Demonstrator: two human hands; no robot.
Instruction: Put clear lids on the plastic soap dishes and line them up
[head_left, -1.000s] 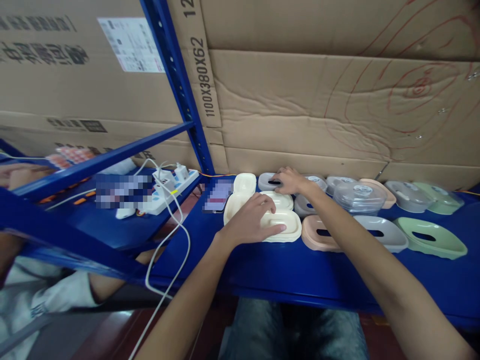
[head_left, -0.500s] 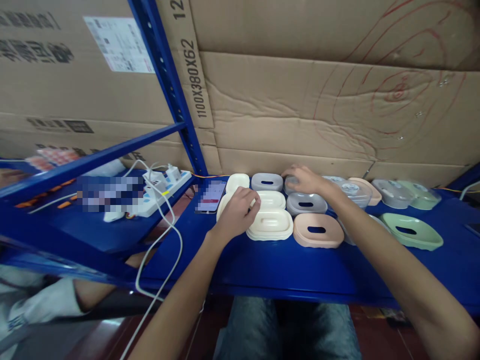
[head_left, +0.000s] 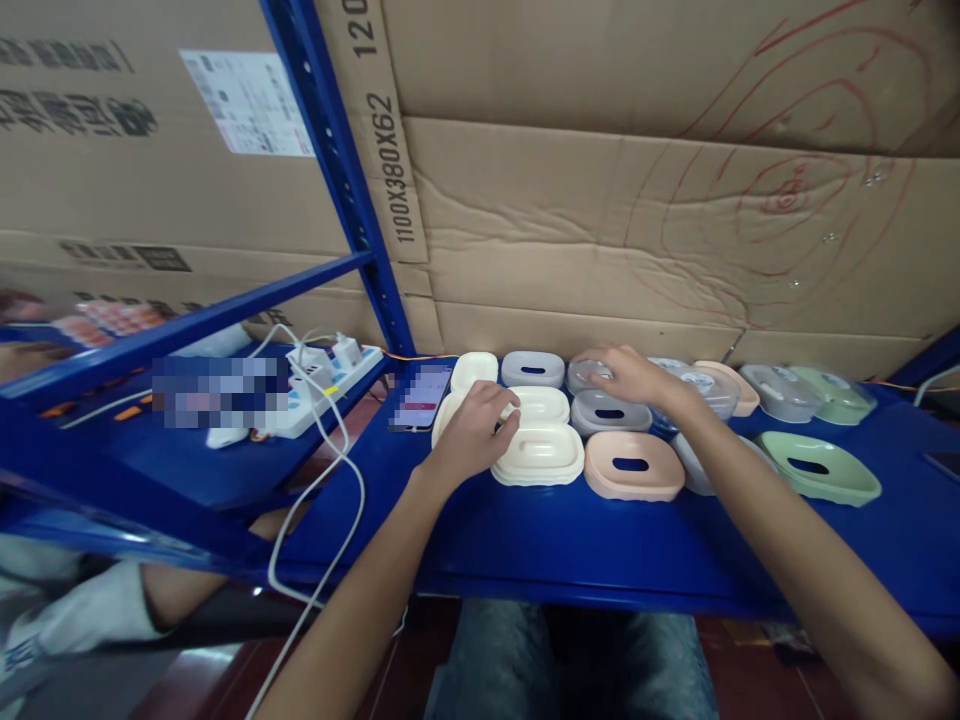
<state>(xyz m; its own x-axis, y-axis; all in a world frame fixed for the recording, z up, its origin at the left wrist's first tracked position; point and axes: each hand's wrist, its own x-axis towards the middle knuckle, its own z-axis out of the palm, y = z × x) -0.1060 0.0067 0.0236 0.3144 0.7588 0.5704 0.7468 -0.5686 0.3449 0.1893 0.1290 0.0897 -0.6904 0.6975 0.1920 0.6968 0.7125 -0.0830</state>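
Note:
Several soap dishes in cream, grey, peach and green stand in rows on the blue shelf. My left hand [head_left: 480, 425] is over the cream dishes at the left, its fingers bent and its thumb apart from them. Beside it lies a cream soap dish [head_left: 538, 452]. My right hand [head_left: 626, 372] lies with stretched fingers over a grey soap box with a clear lid [head_left: 586, 376] in the back row; whether it presses on the lid is unclear. Near it are a slotted grey dish [head_left: 611, 411] and a slotted peach dish [head_left: 634, 467].
A phone [head_left: 420, 397] lies left of the dishes. White cables [head_left: 360, 500] hang from a power strip [head_left: 330, 385] past the blue rack post [head_left: 341, 170]. Cardboard [head_left: 540, 210] backs the shelf. A green dish [head_left: 819, 468] sits at the right. Another person's arm [head_left: 180, 592] shows lower left.
My right hand's fingertips have shifted slightly towards me over the grey soap box. My left hand stays over the cream dishes. The camera view has shifted a little.

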